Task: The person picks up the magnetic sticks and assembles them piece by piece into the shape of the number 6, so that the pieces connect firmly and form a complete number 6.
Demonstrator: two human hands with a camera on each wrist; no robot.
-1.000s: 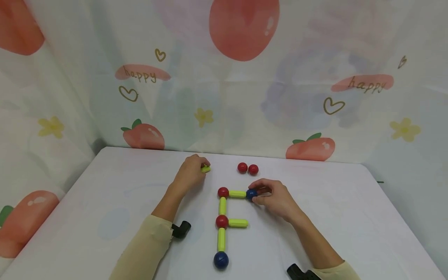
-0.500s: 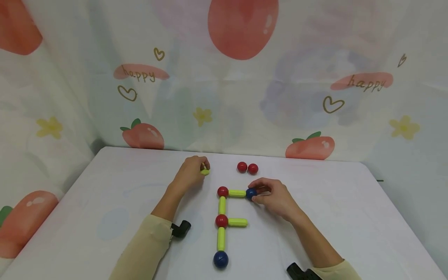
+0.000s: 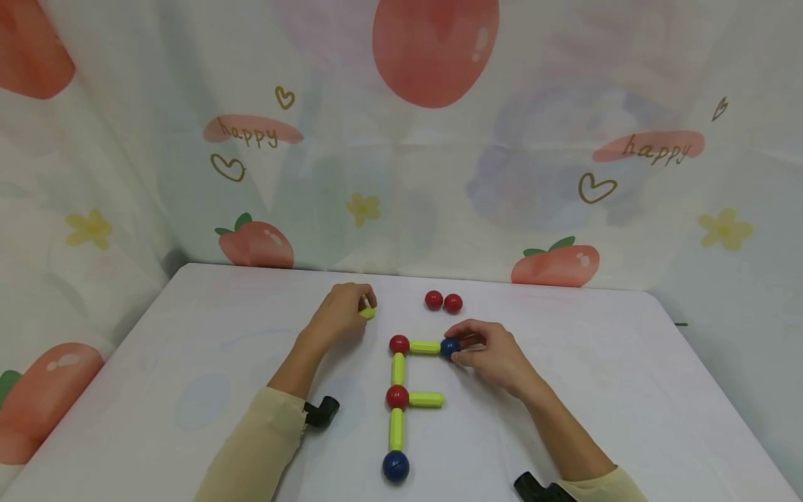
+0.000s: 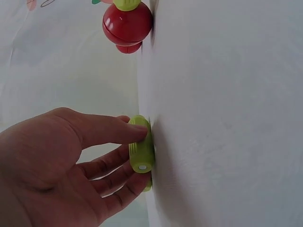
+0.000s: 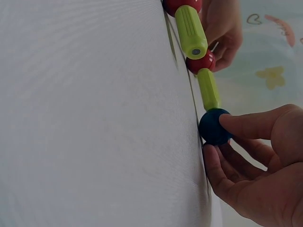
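Hands work on a white table (image 3: 188, 335), both forearms in pale yellow sleeves coming in from the near edge. The left hand (image 3: 339, 312) lies toward the back of the table, knuckles up, with its thumb and fingers curled around a loose green rod (image 3: 367, 313); the left wrist view shows the thumb (image 4: 109, 130) pressing along the rod (image 4: 141, 151) and the other fingers hooked under it, while the rod touches the table.

The right hand (image 3: 489, 355) rests to the right of a figure made from rods and balls. Its thumb and fingers pinch a blue ball (image 3: 449, 348) that sits at the right end of the top green rod (image 3: 425, 346). In the right wrist view the thumb (image 5: 246, 125) lies on top of this ball (image 5: 214, 126) and the other fingers are curled below it.

The figure has the form of a letter F (seen from the head camera): a red ball (image 3: 399, 344) at the top corner, a second red ball (image 3: 397, 396) in the middle with a short green rod (image 3: 426, 399) going to the right, and a second blue ball (image 3: 396, 466) at the bottom. 2 loose red balls (image 3: 442, 301) lie touching one another, behind the figure, apart from both hands.

Behind the table hangs a light cloth (image 3: 401, 139) printed with peaches, hearts, flowers and the word "happy".
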